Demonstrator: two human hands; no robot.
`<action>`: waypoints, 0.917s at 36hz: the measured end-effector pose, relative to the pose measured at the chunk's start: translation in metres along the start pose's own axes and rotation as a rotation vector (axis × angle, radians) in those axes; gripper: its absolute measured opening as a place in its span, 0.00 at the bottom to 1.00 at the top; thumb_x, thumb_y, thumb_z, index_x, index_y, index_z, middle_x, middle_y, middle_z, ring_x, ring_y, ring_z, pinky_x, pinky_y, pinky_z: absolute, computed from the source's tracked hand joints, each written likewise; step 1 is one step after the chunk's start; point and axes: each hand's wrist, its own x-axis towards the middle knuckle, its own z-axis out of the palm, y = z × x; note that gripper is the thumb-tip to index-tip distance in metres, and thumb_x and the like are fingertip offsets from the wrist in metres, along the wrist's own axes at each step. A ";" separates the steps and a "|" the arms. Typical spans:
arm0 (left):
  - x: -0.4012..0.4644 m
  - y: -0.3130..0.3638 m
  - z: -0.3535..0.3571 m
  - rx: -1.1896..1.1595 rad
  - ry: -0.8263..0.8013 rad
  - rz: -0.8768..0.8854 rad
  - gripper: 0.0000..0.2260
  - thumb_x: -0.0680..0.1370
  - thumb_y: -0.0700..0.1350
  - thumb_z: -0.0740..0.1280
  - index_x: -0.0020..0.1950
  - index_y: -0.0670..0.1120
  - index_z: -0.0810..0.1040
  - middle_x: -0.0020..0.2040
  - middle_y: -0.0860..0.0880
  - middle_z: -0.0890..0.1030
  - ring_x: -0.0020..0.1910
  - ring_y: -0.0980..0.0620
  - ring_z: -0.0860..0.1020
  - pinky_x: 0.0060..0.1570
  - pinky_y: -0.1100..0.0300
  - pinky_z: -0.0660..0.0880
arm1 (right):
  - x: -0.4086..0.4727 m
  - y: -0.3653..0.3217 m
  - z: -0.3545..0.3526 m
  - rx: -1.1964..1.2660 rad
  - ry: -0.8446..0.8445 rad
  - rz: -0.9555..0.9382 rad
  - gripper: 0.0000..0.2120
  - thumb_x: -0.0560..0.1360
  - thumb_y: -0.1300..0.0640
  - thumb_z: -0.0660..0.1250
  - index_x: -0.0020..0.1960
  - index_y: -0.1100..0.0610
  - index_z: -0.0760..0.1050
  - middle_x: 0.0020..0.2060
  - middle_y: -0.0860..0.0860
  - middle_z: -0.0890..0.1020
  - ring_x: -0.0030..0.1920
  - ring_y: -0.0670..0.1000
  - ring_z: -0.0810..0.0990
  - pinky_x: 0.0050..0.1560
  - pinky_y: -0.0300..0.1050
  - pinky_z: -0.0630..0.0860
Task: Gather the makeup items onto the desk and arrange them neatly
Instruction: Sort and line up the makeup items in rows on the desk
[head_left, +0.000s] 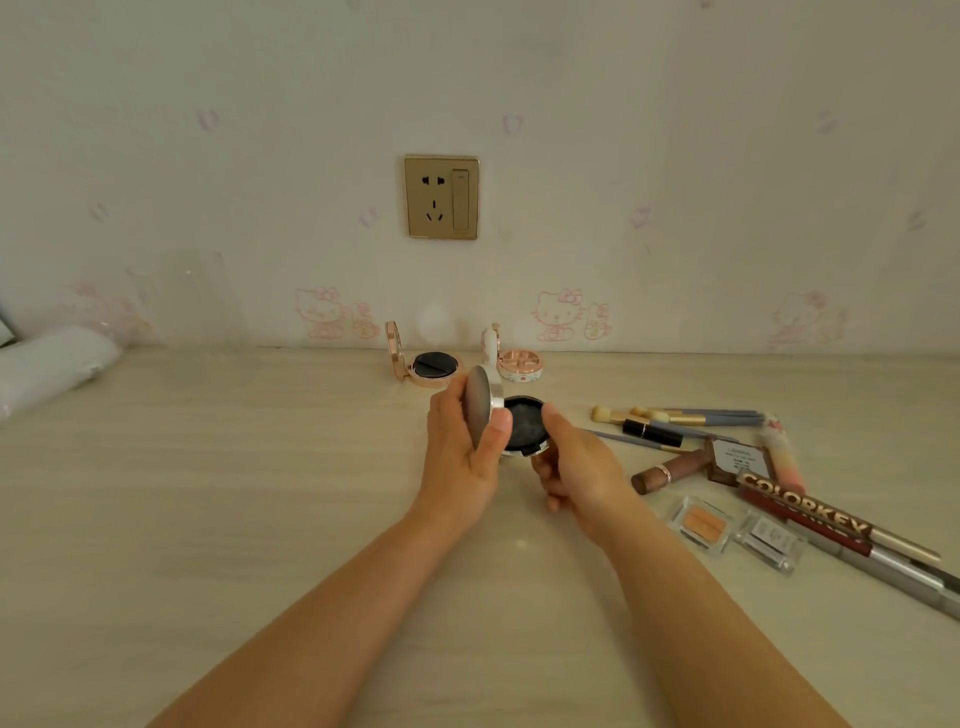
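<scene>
Above the desk (208, 493), the left hand (460, 457) pinched the raised lid (480, 408) of a silver cushion compact (522, 431), while the right hand (576, 467) cupped its base. To match the two open compacts (434, 366) standing at the wall, it likely needed setting down beside them, lid upright, base flat, evenly spaced.

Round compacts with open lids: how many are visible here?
3: one held in both hands, two on the desk by the wall, a rose-gold one and a white one.
</scene>
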 end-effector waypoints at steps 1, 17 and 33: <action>0.003 0.000 0.001 -0.002 -0.009 0.000 0.21 0.68 0.67 0.52 0.57 0.61 0.62 0.54 0.65 0.64 0.61 0.55 0.67 0.62 0.57 0.65 | 0.001 -0.002 -0.001 0.014 0.000 0.014 0.22 0.80 0.46 0.53 0.34 0.58 0.69 0.26 0.51 0.69 0.21 0.46 0.63 0.26 0.42 0.62; 0.081 0.029 0.065 -0.122 -0.110 -0.195 0.17 0.75 0.65 0.52 0.52 0.56 0.72 0.47 0.53 0.75 0.51 0.48 0.76 0.56 0.47 0.73 | 0.066 -0.044 -0.067 0.152 0.089 0.077 0.18 0.81 0.50 0.53 0.39 0.58 0.70 0.26 0.50 0.68 0.25 0.47 0.61 0.20 0.36 0.58; 0.124 -0.001 0.110 0.220 -0.256 -0.245 0.28 0.75 0.67 0.51 0.63 0.48 0.71 0.54 0.49 0.79 0.52 0.48 0.78 0.54 0.52 0.72 | 0.144 -0.040 -0.118 -0.399 0.179 0.056 0.22 0.81 0.48 0.51 0.33 0.57 0.69 0.33 0.51 0.73 0.34 0.49 0.68 0.38 0.42 0.65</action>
